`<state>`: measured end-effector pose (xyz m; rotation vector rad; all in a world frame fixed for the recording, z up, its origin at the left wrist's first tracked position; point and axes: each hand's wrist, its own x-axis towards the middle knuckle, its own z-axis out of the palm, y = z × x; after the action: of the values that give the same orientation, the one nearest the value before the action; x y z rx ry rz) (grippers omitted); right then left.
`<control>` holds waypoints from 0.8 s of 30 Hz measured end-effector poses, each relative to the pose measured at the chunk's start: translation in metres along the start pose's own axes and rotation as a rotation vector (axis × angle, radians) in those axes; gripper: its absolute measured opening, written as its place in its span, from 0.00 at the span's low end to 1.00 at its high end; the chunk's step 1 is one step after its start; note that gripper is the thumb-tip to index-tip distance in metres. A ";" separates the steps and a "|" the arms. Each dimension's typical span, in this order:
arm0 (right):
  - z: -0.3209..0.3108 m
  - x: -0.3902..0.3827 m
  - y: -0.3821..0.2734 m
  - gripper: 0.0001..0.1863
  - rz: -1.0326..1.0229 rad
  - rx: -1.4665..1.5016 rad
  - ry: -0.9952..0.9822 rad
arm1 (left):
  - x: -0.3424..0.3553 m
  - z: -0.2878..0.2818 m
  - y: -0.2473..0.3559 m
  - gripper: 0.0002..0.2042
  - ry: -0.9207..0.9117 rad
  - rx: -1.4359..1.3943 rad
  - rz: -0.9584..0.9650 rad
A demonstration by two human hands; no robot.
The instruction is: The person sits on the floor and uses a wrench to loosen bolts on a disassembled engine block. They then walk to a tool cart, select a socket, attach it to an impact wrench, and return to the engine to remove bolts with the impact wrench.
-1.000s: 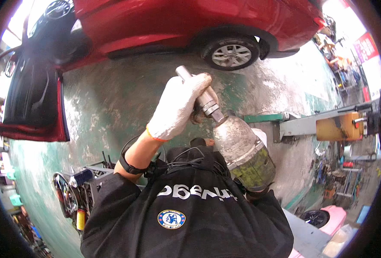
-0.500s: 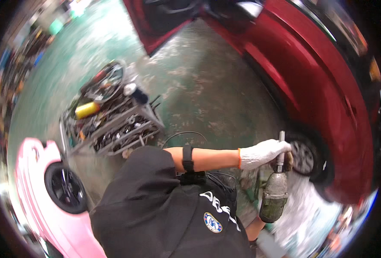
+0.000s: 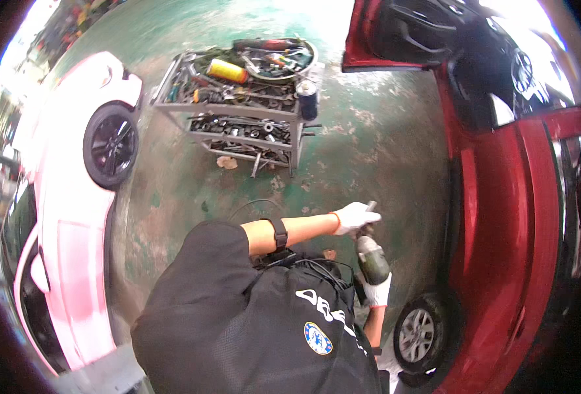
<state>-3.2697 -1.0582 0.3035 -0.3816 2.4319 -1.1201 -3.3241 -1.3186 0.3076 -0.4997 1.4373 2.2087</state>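
Note:
I hold a dark, worn impact wrench [image 3: 373,261] in front of my body, its nose pointing ahead. My left hand [image 3: 354,218], in a white knitted glove, is closed round the metal socket [image 3: 371,207] at the tool's front end. My right hand [image 3: 377,291], gloved in white too, grips the wrench from below at its rear; the body of the tool hides most of those fingers. Nearest the wrench on the right is the rear wheel [image 3: 419,331] of a red car [image 3: 500,243], apart from it.
Ahead stands a grey tool cart [image 3: 238,108] with shelves of wrenches and sockets, a yellow can [image 3: 227,71] and a dark spray can [image 3: 307,100]. A pink car [image 3: 74,256] is on my left. The red car's open door [image 3: 405,33] juts out ahead right. A thin hose [image 3: 254,201] lies on the floor.
My view has swung to the right, so the cart and both cars sit differently in the picture. The wrench has come closer to my body and away from the red car's wheel.

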 end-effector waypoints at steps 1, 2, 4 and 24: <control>0.006 0.015 0.007 0.19 0.060 0.020 -0.040 | 0.011 -0.022 -0.026 0.13 0.059 -0.200 -0.118; 0.014 0.027 0.019 0.18 0.038 -0.105 -0.165 | 0.015 -0.055 -0.051 0.10 -0.001 -0.441 -0.148; 0.027 0.043 0.061 0.18 0.043 -0.323 -0.266 | 0.007 -0.112 -0.096 0.11 0.269 -0.636 -0.226; 0.082 0.099 0.172 0.18 0.603 -0.265 -0.460 | -0.322 -0.282 -0.288 0.06 1.001 -0.135 -0.671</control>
<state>-3.3271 -1.0436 0.0973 0.0299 2.0629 -0.3979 -2.8821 -1.5326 0.1505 -1.9896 1.2068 1.5089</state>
